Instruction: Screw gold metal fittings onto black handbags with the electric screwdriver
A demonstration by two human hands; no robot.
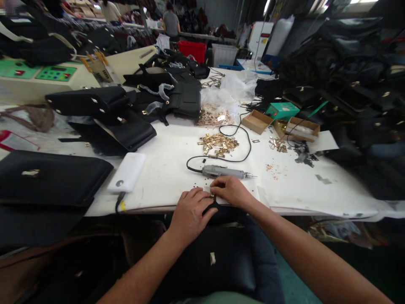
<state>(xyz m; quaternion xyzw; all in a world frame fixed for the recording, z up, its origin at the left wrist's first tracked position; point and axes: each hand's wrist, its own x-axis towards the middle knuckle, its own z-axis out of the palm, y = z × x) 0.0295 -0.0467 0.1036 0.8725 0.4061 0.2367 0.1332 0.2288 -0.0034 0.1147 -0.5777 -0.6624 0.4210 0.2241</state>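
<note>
My left hand [190,213] and my right hand [230,191] meet at the near edge of the white table [303,185]. Both are closed in a pinch around a small gold metal fitting [212,196] on the top edge of a black bag [221,253] that lies in my lap. Just beyond my fingers lies a grey electric screwdriver [226,172] with a black cord. Farther back sits a loose pile of gold metal fittings [219,144].
A white power bank [127,172] lies to the left with a cable. Black bags [104,114] pile up at left, back and right. Small cardboard boxes [257,121] and a green box [281,110] stand at right. People work in the far background.
</note>
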